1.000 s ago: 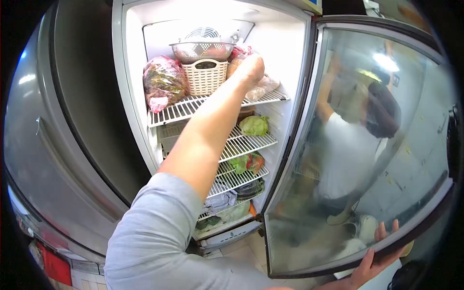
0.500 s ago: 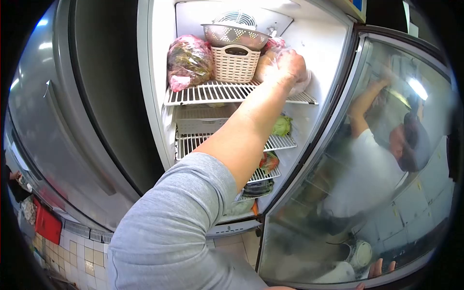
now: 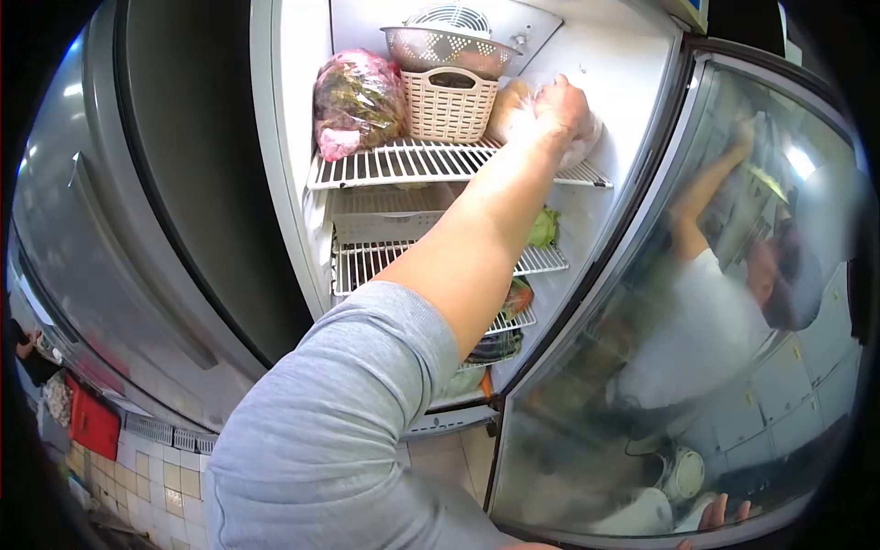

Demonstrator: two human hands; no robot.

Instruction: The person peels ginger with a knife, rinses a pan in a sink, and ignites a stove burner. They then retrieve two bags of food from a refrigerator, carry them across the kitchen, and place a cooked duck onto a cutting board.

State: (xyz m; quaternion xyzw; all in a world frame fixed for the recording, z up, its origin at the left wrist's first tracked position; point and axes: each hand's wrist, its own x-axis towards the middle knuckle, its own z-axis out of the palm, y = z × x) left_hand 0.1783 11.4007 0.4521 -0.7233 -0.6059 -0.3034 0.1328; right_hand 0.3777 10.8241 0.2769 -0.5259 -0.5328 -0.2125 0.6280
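My left hand (image 3: 561, 108) reaches to the right end of the top refrigerator shelf (image 3: 394, 168). Its fingers are closed on a clear plastic bag (image 3: 516, 108) with something pale brown inside, and the fingertips are partly hidden. Left of that bag stands a beige woven plastic basket (image 3: 446, 110), with a perforated metal colander (image 3: 431, 50) on top. A pink-tinted plastic bag of leafy greens (image 3: 359, 105) lies farther left. Only fingertips of my right hand (image 3: 685, 544) show at the bottom edge, at the glass door's frame; their reflection appears in the pane.
The glass refrigerator door (image 3: 568, 458) stands open on the right, reflecting a person. Lower shelves hold a green vegetable (image 3: 544, 227) and other produce. A closed steel refrigerator (image 3: 119, 247) is at left. A red crate (image 3: 93, 419) sits on the tiled floor, near another person's hand (image 3: 34, 341).
The view has shifted slightly, with the shelves appearing a little higher. My left hand stays at the plastic bag, and the bag's pink top is no longer visible.
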